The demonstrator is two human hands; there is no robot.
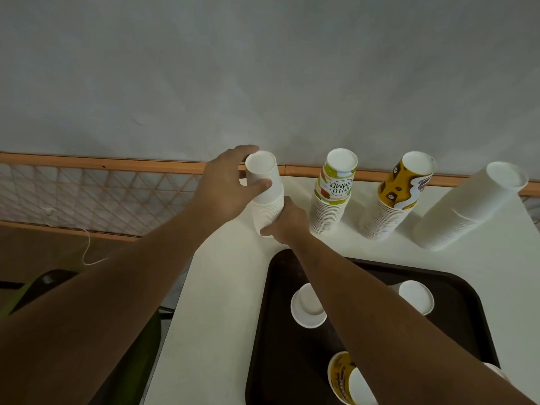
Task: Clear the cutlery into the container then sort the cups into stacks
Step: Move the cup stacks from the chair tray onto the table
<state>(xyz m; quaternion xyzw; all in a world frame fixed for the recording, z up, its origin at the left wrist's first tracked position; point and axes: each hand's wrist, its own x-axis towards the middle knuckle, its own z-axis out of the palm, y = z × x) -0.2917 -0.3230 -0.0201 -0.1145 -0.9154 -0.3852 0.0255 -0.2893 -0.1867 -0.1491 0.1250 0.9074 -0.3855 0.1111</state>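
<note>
1. We found the left hand [225,185] curled round the top white cup [261,175], with the thumb on its near side and the fingers behind it.
2. That cup capped the leftmost white stack [268,210]. The right hand [287,222] gripped the stack low down, fingers wrapped round its ribbed rims and thumb at the base.
3. The stack stood at the far left corner of the white table [222,287], close to a wooden rail [117,163] with netting [87,194] below it.
4. Right of it stood three more upturned stacks: a green-printed stack [330,206] just beside the right hand, then a yellow-printed stack [391,200], then a tall plain stack [461,209] well apart.
5. A dark tray [268,346] lay nearer us and carried loose cups: one white cup [309,306] bottom up, a second white cup [416,296], and a yellow-printed cup [340,378] at the near edge.
6. The right forearm crossed above the tray and hid part of the first white cup and of the yellow-printed one.
7. A white cord [87,252] trailed on the floor at the left.
</note>
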